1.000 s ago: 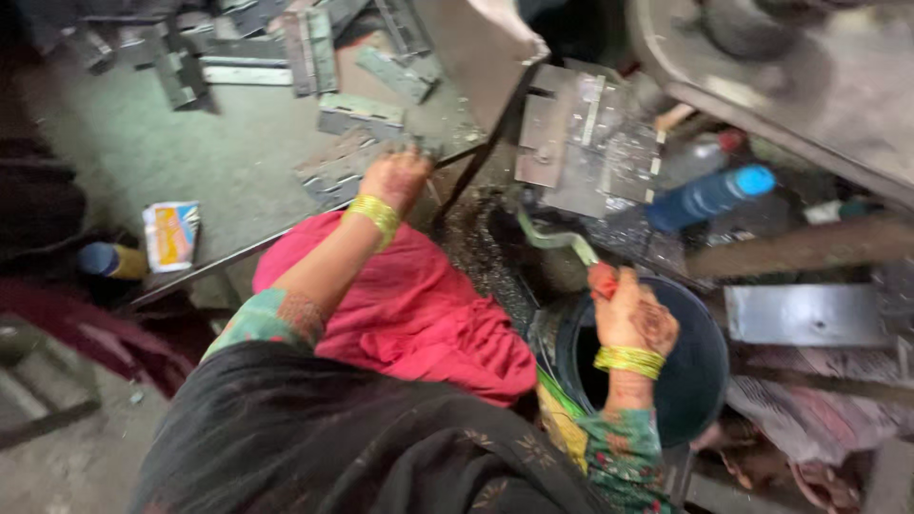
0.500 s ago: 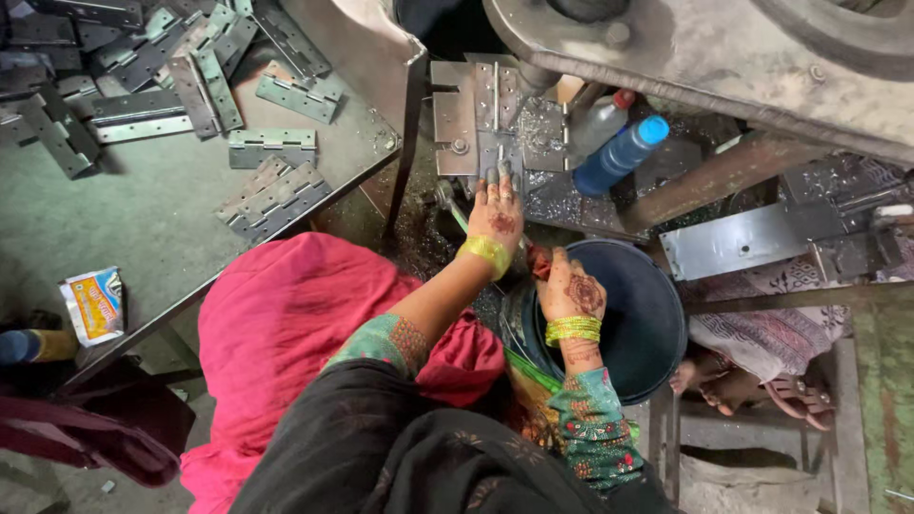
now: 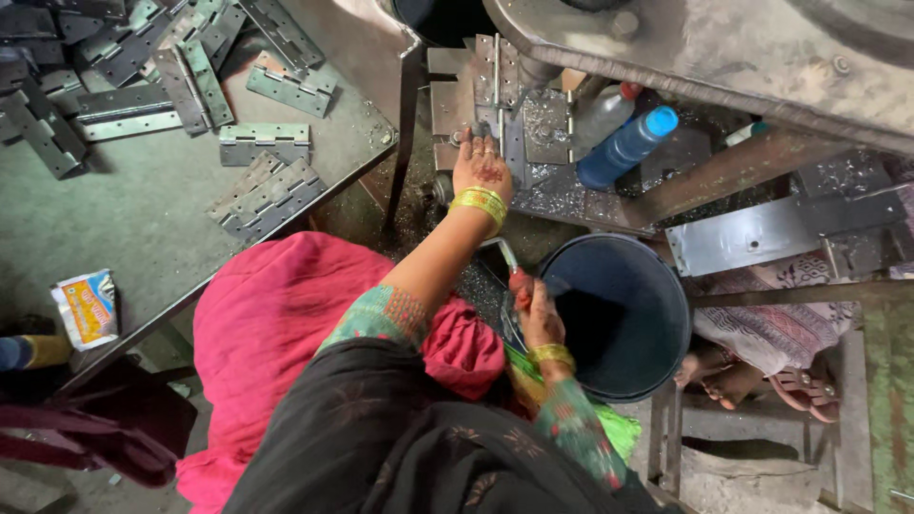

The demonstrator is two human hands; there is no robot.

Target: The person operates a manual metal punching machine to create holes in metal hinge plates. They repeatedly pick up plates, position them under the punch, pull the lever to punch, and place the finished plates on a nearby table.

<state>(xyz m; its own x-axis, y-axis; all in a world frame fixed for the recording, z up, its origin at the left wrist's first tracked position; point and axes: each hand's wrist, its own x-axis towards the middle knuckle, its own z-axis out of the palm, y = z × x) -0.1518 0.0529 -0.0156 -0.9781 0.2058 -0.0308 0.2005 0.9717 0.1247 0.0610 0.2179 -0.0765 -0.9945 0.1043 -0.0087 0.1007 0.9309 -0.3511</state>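
Observation:
My left hand [image 3: 481,169], with a yellow bangle at the wrist, reaches forward and lies palm down on a grey metal hinge plate [image 3: 455,107] on the bed of a press, fingertips holding it there. More flat plates [image 3: 546,124] lie beside it. My right hand [image 3: 535,312] is shut on a red-handled tool [image 3: 515,282] with a bent metal tip, held at the near rim of a dark blue bucket [image 3: 682,286]. A pink cloth [image 3: 276,324] covers my lap.
A green-grey table [image 3: 143,219] on the left carries several loose metal hinges [image 3: 269,195] and a small yellow packet [image 3: 88,306]. A blue bottle [image 3: 624,148] lies by the press. Another person's sandalled feet [image 3: 752,376] rest right of the bucket.
My left hand has left the hinge table and moved right and forward onto the press bed. My right hand stays at the bucket rim with the tool.

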